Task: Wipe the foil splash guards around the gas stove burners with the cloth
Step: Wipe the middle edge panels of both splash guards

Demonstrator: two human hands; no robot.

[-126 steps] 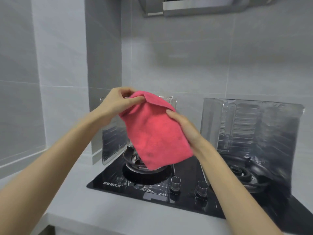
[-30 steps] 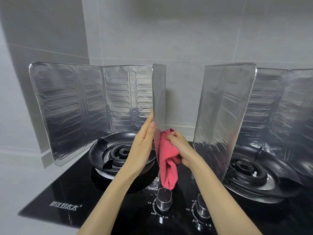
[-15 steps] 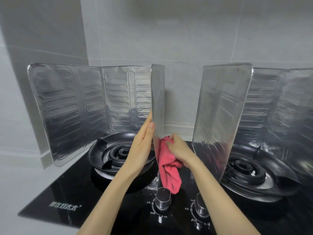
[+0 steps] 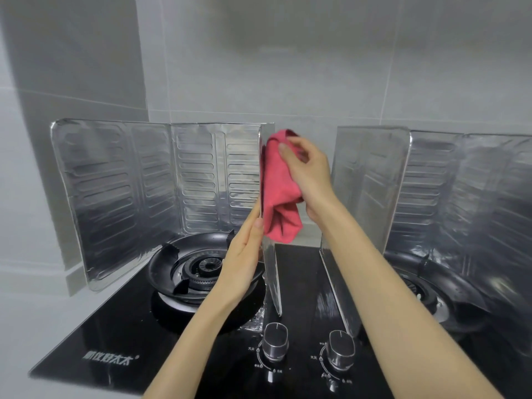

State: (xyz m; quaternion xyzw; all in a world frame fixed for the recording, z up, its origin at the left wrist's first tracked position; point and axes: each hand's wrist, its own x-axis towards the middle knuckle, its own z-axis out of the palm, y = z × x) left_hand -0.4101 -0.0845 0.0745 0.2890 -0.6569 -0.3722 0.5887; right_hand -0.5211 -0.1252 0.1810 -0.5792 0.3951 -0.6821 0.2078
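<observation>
Two folded foil splash guards stand on a black glass gas stove (image 4: 103,338). The left guard (image 4: 149,185) wraps the left burner (image 4: 205,266); the right guard (image 4: 449,197) wraps the right burner (image 4: 423,295). My right hand (image 4: 308,174) holds a bunched pink cloth (image 4: 277,191) against the outer face of the left guard's right panel, near its top edge. My left hand (image 4: 244,260) lies flat with straight fingers against the inner side of that same panel, lower down.
Two metal control knobs (image 4: 275,341) (image 4: 341,351) sit at the stove's front, below my arms. Grey tiled wall (image 4: 288,67) rises behind the guards. A pale countertop (image 4: 37,318) lies left of the stove.
My right hand has slid the cloth up the panel from its lower part to near the top edge. My left hand stays braced on the panel's inner side.
</observation>
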